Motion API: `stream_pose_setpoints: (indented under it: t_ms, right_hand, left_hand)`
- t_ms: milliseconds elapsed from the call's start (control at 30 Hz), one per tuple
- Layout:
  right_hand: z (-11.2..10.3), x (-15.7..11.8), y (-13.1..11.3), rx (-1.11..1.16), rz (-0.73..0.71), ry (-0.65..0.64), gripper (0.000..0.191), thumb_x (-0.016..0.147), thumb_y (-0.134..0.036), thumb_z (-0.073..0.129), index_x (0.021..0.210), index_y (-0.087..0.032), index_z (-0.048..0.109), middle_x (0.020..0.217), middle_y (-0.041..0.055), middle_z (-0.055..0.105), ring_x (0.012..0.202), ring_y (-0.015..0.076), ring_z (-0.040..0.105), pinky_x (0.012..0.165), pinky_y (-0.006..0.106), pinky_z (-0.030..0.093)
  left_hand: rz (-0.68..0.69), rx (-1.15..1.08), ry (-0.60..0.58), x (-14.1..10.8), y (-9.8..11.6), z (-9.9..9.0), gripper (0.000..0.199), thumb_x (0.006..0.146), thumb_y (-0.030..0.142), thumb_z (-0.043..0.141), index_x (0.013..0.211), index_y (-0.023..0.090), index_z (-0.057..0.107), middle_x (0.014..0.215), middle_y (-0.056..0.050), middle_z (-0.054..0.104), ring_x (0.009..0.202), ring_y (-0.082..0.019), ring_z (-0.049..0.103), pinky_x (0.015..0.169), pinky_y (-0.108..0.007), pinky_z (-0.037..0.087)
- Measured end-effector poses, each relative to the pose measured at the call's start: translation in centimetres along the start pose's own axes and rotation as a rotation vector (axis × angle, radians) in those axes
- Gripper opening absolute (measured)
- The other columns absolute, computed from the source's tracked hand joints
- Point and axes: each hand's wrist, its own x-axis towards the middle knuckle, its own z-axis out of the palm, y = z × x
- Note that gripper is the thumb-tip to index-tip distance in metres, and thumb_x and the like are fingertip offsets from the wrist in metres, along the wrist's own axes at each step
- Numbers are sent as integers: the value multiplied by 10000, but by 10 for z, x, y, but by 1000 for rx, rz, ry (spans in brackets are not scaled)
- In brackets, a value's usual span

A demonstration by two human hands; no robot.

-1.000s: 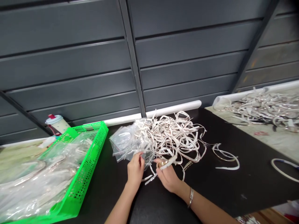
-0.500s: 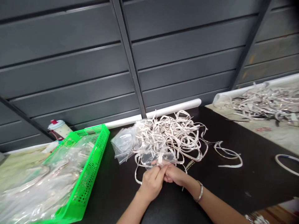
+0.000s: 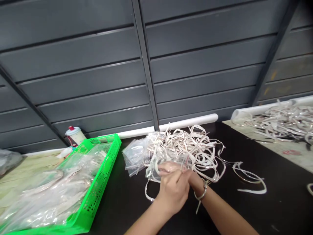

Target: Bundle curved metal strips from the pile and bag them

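Okay, I worked at the white strip pile [image 3: 195,153].
My left hand [image 3: 172,192] and right hand [image 3: 182,173] clenched a clear plastic bag [image 3: 153,174].

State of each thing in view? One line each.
left hand, closed against right hand, pinched item hidden
right hand, fingers curled over clear plastic bag
clear plastic bag, crumpled, at the hands
metal bangle, on right wrist
white strips, tangled heap
zip bags, lying flat beside heap
green mesh crate, filled with clear bagged items
bottle, upright, capped
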Motion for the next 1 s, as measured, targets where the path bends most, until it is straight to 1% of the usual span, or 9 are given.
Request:
stream_pose_setpoints:
  t_ms: [100, 167, 300, 467, 633, 700, 767, 900, 1000]
  right_hand:
    - [-22, 2, -29, -180, -98, -190, 200, 850, -207, 486, 708, -208, 627, 710, 40, 629, 690, 187, 579, 665, 326, 495]
    - [-32, 0, -52, -405, -145, -284, 246, 899, -207, 411, 815, -182, 641, 819, 62, 652, 783, 194, 588, 750, 344, 479]
    - [-26, -7, -83, -591, -154, -204, 167, 893, -317, 513, 931, -212, 637, 855, 43, 663, 819, 193, 582, 829, 365, 448]
    - [-11, -7, -84, -628, -160, -61, 111, 866, -230, 536, 775, -213, 597, 785, 19, 615, 803, 186, 553, 989, 499, 311]
    - [-38, -2, -78, -71, -260, -79, 131, 889, -275, 522, 782, -223, 577, 804, 30, 590, 816, 174, 571, 819, 367, 462]
    - [-50, -2, -75, 140, -287, -55, 153, 875, -328, 546, 758, -234, 578, 780, 30, 587, 805, 186, 581, 773, 366, 485]
    - [-56, -6, -72, 285, -290, -9, 196, 850, -346, 577, 684, -245, 553, 728, 18, 577, 777, 195, 581, 755, 384, 489]
    - [-56, -18, -75, 399, -204, 147, 341, 804, -387, 613, 554, -229, 444, 593, 8, 501, 651, 202, 549, 717, 416, 485]
    - [-59, -26, -78, 358, -157, 165, 363, 800, -423, 600, 551, -231, 421, 538, 0, 464, 579, 194, 516, 809, 469, 451]
  left_hand:
    - [-285, -155, 162, 11, -16, -12, 322, 842, 114, 396, 1023, 189, 652, 831, -63, 680, 727, -175, 627, 690, -285, 504]
    - [-515, -304, 248, 16, -29, -18, 279, 836, 144, 420, 965, 195, 661, 672, -8, 630, 586, -138, 567, 590, -246, 470]
    - [-838, -773, 341, 20, -41, -27, 191, 834, 251, 484, 943, 175, 621, 463, 93, 363, 388, -68, 327, 410, -175, 295]
    - [-879, -1121, 362, 18, -37, -31, 242, 831, 351, 555, 984, 167, 589, 486, 96, 359, 410, -51, 317, 441, -163, 303]
    - [-789, -980, 430, 10, -63, -34, 416, 794, 426, 606, 1140, 201, 547, 898, -44, 580, 810, -142, 555, 730, -245, 451]
    - [-859, -1048, 390, 9, -72, -30, 530, 744, 437, 660, 1200, 215, 508, 1123, -99, 567, 1022, -200, 544, 837, -294, 448]
    - [-947, -1278, 252, 9, -72, -23, 576, 720, 419, 695, 1222, 217, 497, 1167, -117, 579, 1050, -222, 561, 839, -319, 460]
    - [-975, -1763, -35, 8, -45, -1, 386, 713, 352, 727, 1024, 142, 635, 905, -96, 682, 814, -186, 651, 744, -298, 496]
    - [-984, -1908, -127, 8, -25, 10, 398, 641, 409, 771, 838, 75, 683, 698, -80, 677, 603, -150, 641, 615, -260, 509]
